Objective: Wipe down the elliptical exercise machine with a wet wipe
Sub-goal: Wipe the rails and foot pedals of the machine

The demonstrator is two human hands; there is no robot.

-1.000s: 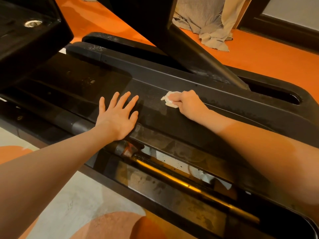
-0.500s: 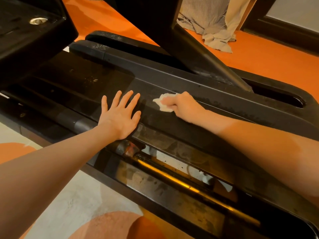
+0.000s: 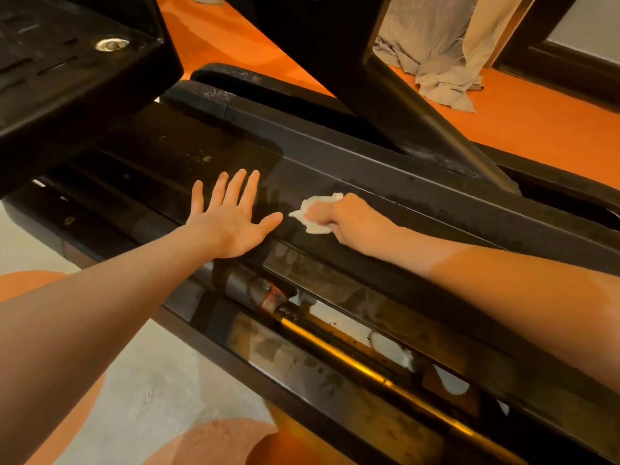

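The black base cover of the elliptical machine (image 3: 385, 182) runs diagonally across the view, dusty and smeared. My right hand (image 3: 352, 218) presses a crumpled white wet wipe (image 3: 313, 213) onto the cover's sloping top. Just left of the wipe, my left hand (image 3: 231, 219) lies flat on the same surface with fingers spread, its thumb tip almost touching the wipe. A black foot pedal (image 3: 67, 68) hangs above at the upper left, and a black arm (image 3: 419, 105) slants down into a slot in the cover.
Below the cover, a shiny rail (image 3: 352, 360) shows through a glossy lower panel (image 3: 302, 357). Orange floor (image 3: 523, 129) lies beyond the machine, with a grey curtain hem (image 3: 436, 52) pooled on it. A pale and orange rug (image 3: 151, 397) is at the near left.
My right hand has slid the wipe leftward and slightly down along the cover, closing on my left thumb. The left hand has stayed flat in place.
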